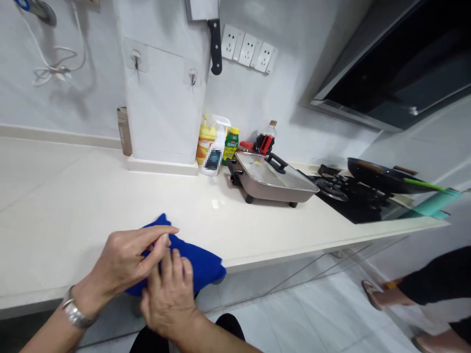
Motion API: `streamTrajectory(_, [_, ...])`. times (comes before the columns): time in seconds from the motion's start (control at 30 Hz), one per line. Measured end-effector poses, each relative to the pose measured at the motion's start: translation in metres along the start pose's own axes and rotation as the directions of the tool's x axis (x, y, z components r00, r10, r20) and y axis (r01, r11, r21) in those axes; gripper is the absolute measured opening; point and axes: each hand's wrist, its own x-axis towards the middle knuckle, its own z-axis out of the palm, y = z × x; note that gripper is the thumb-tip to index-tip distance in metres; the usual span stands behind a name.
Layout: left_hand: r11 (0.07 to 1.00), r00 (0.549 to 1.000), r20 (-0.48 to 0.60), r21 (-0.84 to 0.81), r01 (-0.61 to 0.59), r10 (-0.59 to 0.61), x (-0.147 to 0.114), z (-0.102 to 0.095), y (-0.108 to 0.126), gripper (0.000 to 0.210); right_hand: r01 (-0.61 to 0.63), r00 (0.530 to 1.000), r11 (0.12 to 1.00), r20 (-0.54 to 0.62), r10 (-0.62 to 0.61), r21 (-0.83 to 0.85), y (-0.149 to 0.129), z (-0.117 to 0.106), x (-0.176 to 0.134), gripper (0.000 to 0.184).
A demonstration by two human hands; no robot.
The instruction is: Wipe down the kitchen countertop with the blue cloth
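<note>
A blue cloth (200, 264) lies bunched at the counter's front edge, one end hanging over it. My left hand (130, 257), with a metal watch on its wrist, is at the cloth's left part. Its thumb and index finger come together over the fabric, and the other fingers are mostly hidden. Just below and to the right, my right hand (169, 294) grips the cloth with its fingers bent over it. The two hands touch or nearly touch, and they cover the cloth's middle.
An electric pan with a glass lid (277, 186) stands on the white counter (91, 196). Behind it are a spray bottle (217, 152) and other bottles. A wok (382, 176) sits on the gas stove (362, 206). A cleaver (216, 46) hangs above. Another person's legs (423, 279) show at right.
</note>
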Motion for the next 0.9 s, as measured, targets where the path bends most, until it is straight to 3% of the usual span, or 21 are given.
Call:
streamTrajectory(0.2, [0.976, 0.991, 0.034, 0.179, 0.122, -0.130, -0.044, -0.005, -0.032, 0.049, 0.116, 0.993, 0.992, -0.018, -0.115, 0.048, -0.036, 0.008, 0.023, 0.066])
streamTrajectory(0.37, [0.917, 0.989, 0.135, 0.398, 0.002, -0.061, -0.061, 0.007, -0.023, 0.046, 0.201, 0.968, 0.965, -0.186, -0.169, 0.166, -0.025, 0.014, 0.018, 0.054])
streamTrajectory(0.43, [0.889, 0.983, 0.162, 0.457, -0.002, -0.081, -0.056, 0.015, -0.008, 0.047, 0.216, 0.952, 0.959, -0.255, -0.166, 0.183, -0.011, 0.013, 0.014, 0.050])
streamTrajectory(0.5, [0.883, 0.975, 0.191, 0.470, 0.008, -0.111, -0.049, 0.024, 0.008, 0.050, 0.218, 0.953, 0.956, -0.254, -0.164, 0.199, 0.008, 0.007, 0.008, 0.048])
streamTrajectory(0.73, [0.905, 0.963, 0.243, 0.426, 0.006, -0.121, -0.029, 0.074, 0.049, 0.065, 0.120, 0.992, 0.969, -0.064, -0.108, 0.216, 0.094, -0.028, -0.022, 0.050])
streamTrajectory(0.9, [0.933, 0.887, 0.440, 0.359, -0.030, -0.141, -0.009, 0.101, 0.069, 0.080, 0.173, 0.982, 0.960, 0.031, -0.184, 0.221, 0.146, -0.052, -0.041, 0.049])
